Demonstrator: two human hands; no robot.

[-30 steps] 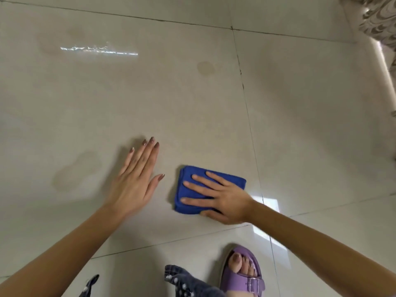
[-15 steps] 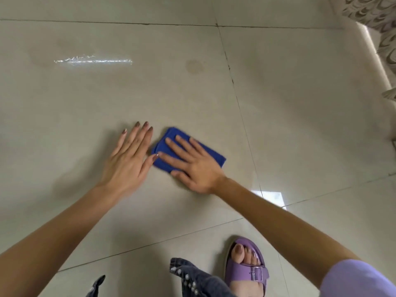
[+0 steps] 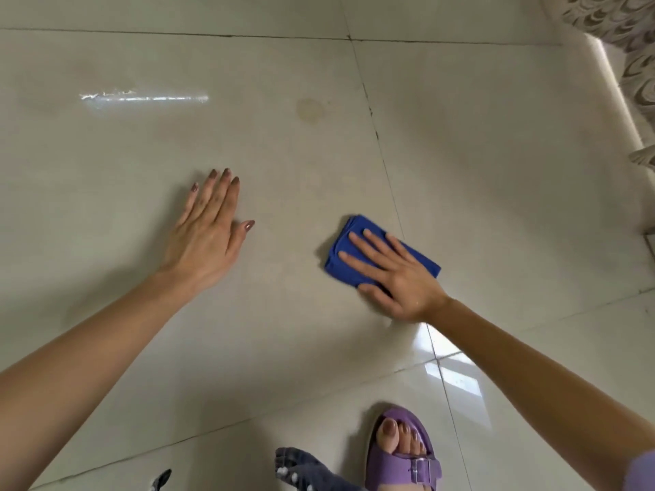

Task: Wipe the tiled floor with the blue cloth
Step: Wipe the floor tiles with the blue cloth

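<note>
A: Where is the folded blue cloth [image 3: 355, 223]?
B: It lies on the glossy cream tiled floor [image 3: 496, 171], just left of a grout line. Half a second ago it lay right beside the left thumb; now it is well apart from it, to the right.
A: And the hands?
B: The right hand [image 3: 393, 274] presses flat on the cloth, fingers straight and spread. The left hand [image 3: 209, 239] is unchanged: flat on the tile, fingers together, holding nothing.

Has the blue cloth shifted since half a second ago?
Yes. The blue cloth, under the right hand, slid right: it was beside the left hand and now reaches the lengthwise grout line.
</note>
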